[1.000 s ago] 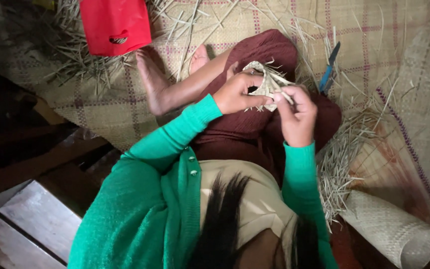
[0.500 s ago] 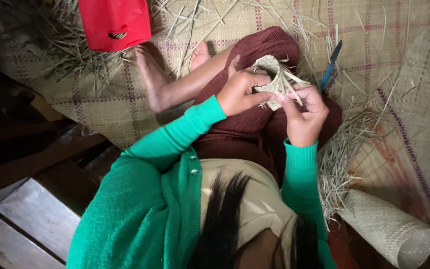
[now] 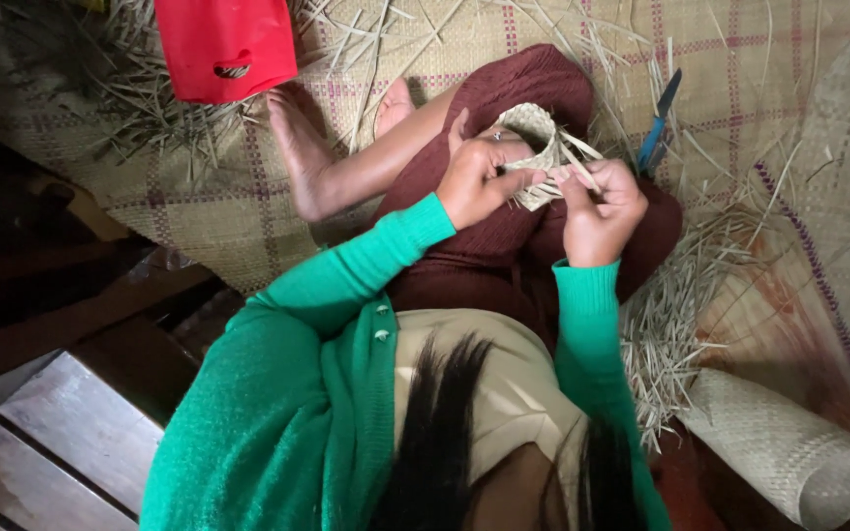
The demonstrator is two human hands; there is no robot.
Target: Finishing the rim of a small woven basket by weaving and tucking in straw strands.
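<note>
A small half-woven straw basket [image 3: 535, 138] rests over my lap, on the dark red skirt [image 3: 543, 84]. My left hand [image 3: 479, 179] grips its near rim with the thumb across the weave. To the right, my right hand [image 3: 602, 208] pinches loose straw strips that stick out of the basket's side. Both arms wear green sleeves. My bare feet [image 3: 312, 157] lie on the mat to the left.
A checked woven mat [image 3: 759, 59] covers the floor, strewn with loose straw [image 3: 671, 324]. A red plastic bag [image 3: 223, 44] lies at the top left. A blue-handled knife [image 3: 657, 126] lies beside my knee. A rolled mat [image 3: 789, 452] sits at the bottom right, wooden planks [image 3: 41, 433] at the left.
The basket has turned a little in my hands, and my right hand has shifted along the strips. The view has drifted slightly.
</note>
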